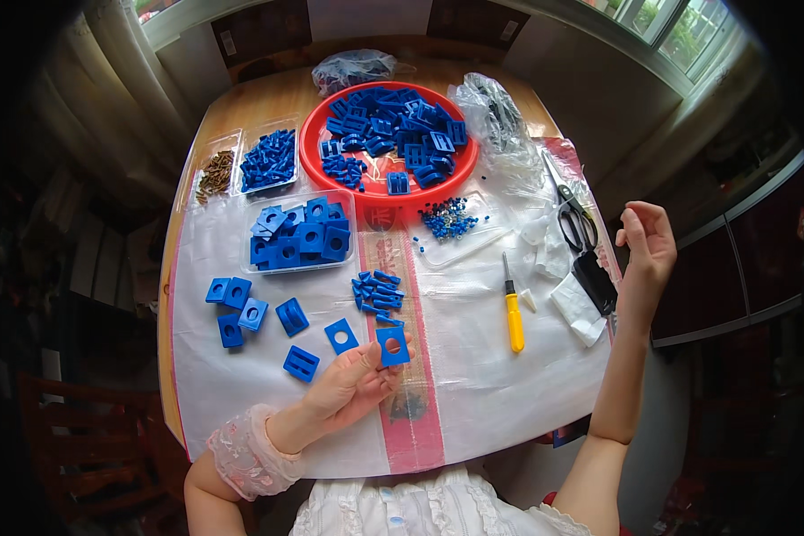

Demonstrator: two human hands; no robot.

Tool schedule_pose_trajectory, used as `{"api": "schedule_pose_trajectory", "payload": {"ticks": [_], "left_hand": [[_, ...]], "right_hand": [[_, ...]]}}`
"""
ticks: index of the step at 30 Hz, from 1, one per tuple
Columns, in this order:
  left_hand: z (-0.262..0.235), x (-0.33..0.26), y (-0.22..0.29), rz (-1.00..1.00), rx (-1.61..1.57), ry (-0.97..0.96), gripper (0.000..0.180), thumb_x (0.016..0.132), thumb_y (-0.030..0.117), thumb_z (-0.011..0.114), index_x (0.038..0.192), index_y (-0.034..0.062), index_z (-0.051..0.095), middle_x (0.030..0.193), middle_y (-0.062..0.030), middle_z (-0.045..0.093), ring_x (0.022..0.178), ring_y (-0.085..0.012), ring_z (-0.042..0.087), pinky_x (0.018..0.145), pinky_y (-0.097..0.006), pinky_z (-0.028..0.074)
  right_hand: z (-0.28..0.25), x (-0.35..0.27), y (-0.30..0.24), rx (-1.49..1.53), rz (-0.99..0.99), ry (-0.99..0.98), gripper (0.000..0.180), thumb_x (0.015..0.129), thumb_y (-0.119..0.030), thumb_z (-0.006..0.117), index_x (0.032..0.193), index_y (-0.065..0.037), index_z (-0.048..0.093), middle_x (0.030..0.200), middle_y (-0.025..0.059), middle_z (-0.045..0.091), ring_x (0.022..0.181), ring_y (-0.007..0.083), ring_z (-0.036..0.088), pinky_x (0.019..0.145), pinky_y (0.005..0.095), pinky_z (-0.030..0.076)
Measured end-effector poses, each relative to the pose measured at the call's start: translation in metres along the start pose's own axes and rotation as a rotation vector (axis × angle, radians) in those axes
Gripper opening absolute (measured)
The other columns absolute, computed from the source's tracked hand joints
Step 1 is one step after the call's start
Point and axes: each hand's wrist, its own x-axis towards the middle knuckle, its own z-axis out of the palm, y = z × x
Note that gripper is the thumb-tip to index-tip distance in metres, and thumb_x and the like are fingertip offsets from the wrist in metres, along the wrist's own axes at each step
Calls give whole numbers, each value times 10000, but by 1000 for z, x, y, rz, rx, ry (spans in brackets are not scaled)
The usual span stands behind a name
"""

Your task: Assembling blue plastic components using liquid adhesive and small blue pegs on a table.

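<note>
My left hand (353, 386) is palm up over the white sheet and pinches a flat blue square plate with a round hole (392, 345) between thumb and fingers. A similar blue plate (340, 335) lies just left of it, and a pile of small blue pegs (377, 293) lies just beyond. My right hand (648, 246) is raised past the table's right edge, fingers loosely apart, holding nothing. It hovers next to black scissors (578, 221).
A red bowl (380, 195) full of blue parts stands at the back. Clear trays hold blue blocks (299, 235), blue pieces (269, 159) and brown screws (215, 172). Loose blue blocks (238, 306) lie at left. A yellow-handled screwdriver (514, 317) and plastic bags (494, 116) lie at right.
</note>
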Motion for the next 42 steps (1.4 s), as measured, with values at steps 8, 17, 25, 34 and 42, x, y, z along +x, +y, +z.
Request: {"api": "schedule_pose_trajectory", "payload": {"ticks": [8, 17, 25, 34, 42], "left_hand": [[4, 0, 2, -9, 4, 29, 587, 917, 294, 640, 1368, 0, 406, 1147, -56, 560, 918, -84, 499, 782, -217, 448], [4, -1, 3, -1, -6, 27, 607, 919, 300, 632, 1375, -23, 395, 1136, -47, 561, 921, -81, 498, 785, -210, 446], [2, 0, 3, 20, 13, 4, 611, 924, 310, 622, 1376, -36, 399, 1141, -19, 561, 953, -76, 487, 784, -212, 435], [6, 2, 5, 181, 108, -13, 498, 955, 372, 571, 1342, 67, 496, 1262, 1, 555, 1036, -96, 498, 832, -256, 431], [8, 0, 11, 177, 111, 15, 470, 955, 393, 555, 1316, 95, 511, 1352, 20, 490, 1130, -131, 502, 892, -249, 460]], "right_hand": [[2, 9, 79, -732, -145, -309, 397, 703, -218, 835, 1030, -51, 685, 936, 52, 554, 950, 200, 509, 790, 314, 422], [19, 16, 118, -746, -143, -309, 301, 697, -175, 825, 898, -4, 680, 869, 65, 555, 879, 219, 498, 769, 330, 426], [27, 13, 89, -535, -108, -303, 195, 813, -152, 734, 873, 7, 638, 913, 75, 655, 831, 193, 585, 753, 316, 438], [52, -49, 54, 41, 12, -522, 192, 1005, -169, 518, 1121, -36, 444, 964, 97, 625, 923, 154, 643, 804, 278, 482], [56, -77, 55, 141, 262, -651, 253, 994, -182, 541, 1159, -44, 409, 937, 95, 627, 683, 80, 576, 524, 185, 414]]}}
